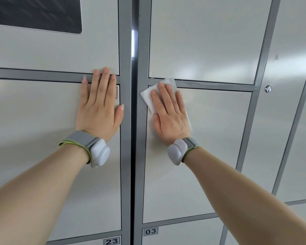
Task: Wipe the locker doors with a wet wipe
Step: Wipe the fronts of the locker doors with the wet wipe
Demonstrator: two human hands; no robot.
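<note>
On the pale locker door (210, 147) just right of the grey upright post (125, 156), the right hand (170, 114) presses a white wet wipe (148, 96) flat, its fingers (163, 91) straight and slightly spread, curled round nothing. The wipe sits at this door's upper left corner; its top edge laps onto the horizontal frame bar (215, 85) and its left corner overlaps the upright frame. Below and to the right of it, the door runs bare to its edges. A plate (150, 231) under that door reads "03". Left of the post, the left hand (99, 110) lies open and flat on the neighbouring door (34, 138), fingertips crossing the bar above, thumb at the door's right edge. A plate (111, 241) there reads "23". A round keyhole (268, 88) sits on a door farther right.
</note>
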